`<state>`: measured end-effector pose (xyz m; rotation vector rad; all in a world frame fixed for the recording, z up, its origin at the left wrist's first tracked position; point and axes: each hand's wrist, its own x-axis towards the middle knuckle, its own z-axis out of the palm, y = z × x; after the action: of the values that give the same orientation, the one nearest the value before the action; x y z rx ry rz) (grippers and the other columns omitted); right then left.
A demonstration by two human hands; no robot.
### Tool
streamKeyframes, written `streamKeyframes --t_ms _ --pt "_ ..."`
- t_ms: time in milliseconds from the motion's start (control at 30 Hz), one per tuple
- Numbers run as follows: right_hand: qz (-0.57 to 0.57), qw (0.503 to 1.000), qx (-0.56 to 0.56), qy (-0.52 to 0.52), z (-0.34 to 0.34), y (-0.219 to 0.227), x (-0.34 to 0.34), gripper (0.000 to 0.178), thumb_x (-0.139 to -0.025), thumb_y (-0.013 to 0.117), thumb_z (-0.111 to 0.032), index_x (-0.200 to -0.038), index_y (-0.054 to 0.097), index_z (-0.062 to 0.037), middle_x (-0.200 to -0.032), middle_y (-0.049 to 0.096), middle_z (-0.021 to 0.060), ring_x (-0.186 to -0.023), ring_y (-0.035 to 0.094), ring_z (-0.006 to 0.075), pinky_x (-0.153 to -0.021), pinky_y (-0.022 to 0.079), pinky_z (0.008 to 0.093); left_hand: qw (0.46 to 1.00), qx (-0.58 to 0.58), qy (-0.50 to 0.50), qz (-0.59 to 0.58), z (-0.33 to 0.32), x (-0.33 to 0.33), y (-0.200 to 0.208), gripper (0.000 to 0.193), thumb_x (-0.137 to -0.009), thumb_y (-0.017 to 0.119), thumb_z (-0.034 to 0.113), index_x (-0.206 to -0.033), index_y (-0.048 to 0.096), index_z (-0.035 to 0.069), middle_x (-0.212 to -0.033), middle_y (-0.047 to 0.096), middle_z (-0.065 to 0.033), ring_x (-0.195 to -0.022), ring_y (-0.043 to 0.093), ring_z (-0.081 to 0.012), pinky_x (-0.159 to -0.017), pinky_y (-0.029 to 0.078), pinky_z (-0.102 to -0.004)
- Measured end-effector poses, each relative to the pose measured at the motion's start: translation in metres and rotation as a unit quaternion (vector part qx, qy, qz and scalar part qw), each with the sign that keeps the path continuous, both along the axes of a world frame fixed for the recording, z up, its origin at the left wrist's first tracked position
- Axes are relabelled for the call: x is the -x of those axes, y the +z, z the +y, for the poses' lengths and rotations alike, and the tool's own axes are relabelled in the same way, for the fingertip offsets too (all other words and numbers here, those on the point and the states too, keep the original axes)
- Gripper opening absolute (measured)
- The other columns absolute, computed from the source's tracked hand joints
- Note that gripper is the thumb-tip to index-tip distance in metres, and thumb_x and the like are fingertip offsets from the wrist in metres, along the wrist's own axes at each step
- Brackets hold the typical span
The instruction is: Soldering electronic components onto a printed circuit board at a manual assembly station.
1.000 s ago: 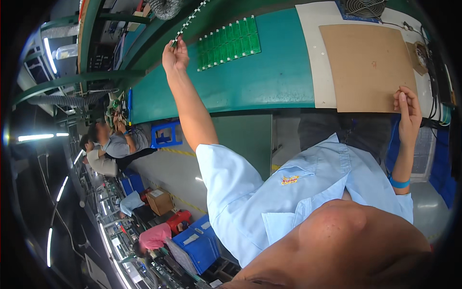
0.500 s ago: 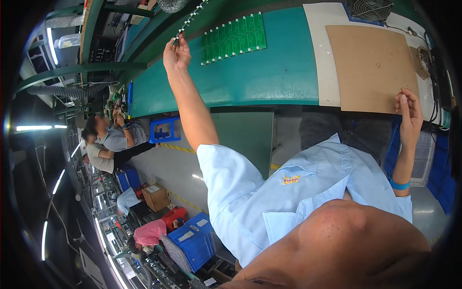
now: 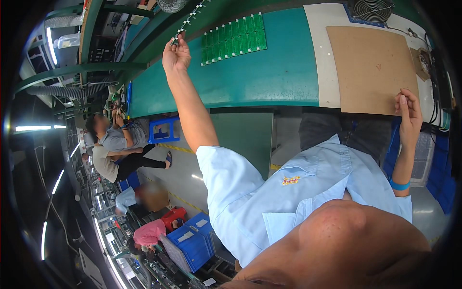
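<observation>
Head view, read as a dial about its centre: nearest, at 4 to 5 o'clock, is the person's blue shirt point(image 3: 250, 185). Toward 3 o'clock a blue wristband point(image 3: 400, 186) circles the right wrist. Farther up that arm, between 2 and 3, the right hand point(image 3: 409, 108) is half curled at the corner of a brown sheet point(image 3: 375, 62); I cannot tell whether its fingertips pinch anything or touch the sheet. The sheet lies over a white mat point(image 3: 315, 58), probably to give the worktop point(image 3: 250, 79) a soft cover.

At 12 o'clock the green boards point(image 3: 234, 39) lie flat and side by side, white ends lined up, perhaps so none overlaps another.

At 11 o'clock, arm outstretched, the left hand point(image 3: 177, 59) grips the near end of a strip point(image 3: 188, 21) between thumb and fingers. The strip slants toward 12 and leaves the view, dotted with white parts; an end grip seems to keep most of them clear of the fingers.

Between 1 and 2, at the worktop's far side, sits a fan point(image 3: 370, 9). Farther off, near 9, are a blue stool point(image 3: 163, 131) and two co-workers point(image 3: 113, 144).
</observation>
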<state>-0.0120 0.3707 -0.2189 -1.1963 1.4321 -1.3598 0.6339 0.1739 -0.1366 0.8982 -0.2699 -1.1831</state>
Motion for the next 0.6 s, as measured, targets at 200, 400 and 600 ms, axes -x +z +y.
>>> streamKeyframes --t_ms 200,400,600 --pt "-0.007 1.000 0.000 -0.015 0.013 -0.027 0.017 0.027 -0.110 0.061 -0.013 -0.132 0.065 0.0000 -0.104 0.069 0.0045 -0.086 0.057 0.0083 -0.077 0.046 0.0189 0.999 -0.006 -0.031 0.025 -0.020 0.005 -0.006 0.028 -0.105 0.053 0.005 -0.127 0.054 -0.012 -0.124 0.069 -0.0305 -0.090 0.076 -0.0240 -0.077 0.066 -0.0312" --pt "-0.019 1.000 0.001 -0.010 0.008 -0.030 0.014 0.026 -0.110 0.061 -0.013 -0.132 0.065 -0.0002 -0.103 0.068 0.0041 -0.086 0.057 0.0081 -0.078 0.045 0.0189 0.990 -0.010 -0.025 -0.137 -0.048 0.006 -0.023 0.024 -0.107 0.058 0.009 -0.123 0.058 -0.008 -0.118 0.070 -0.0231 -0.091 0.073 -0.0269 -0.075 0.063 -0.0370" --pt "-0.048 0.999 0.003 -0.004 0.005 -0.035 0.015 0.025 -0.110 0.061 -0.013 -0.131 0.066 -0.0004 -0.101 0.067 0.0038 -0.086 0.056 0.0077 -0.077 0.044 0.0191 0.968 -0.068 -0.041 -0.239 -0.103 -0.047 -0.052 0.023 -0.108 0.063 0.013 -0.126 0.056 0.000 -0.113 0.066 -0.0209 -0.092 0.069 -0.0326 -0.072 0.060 -0.0423"
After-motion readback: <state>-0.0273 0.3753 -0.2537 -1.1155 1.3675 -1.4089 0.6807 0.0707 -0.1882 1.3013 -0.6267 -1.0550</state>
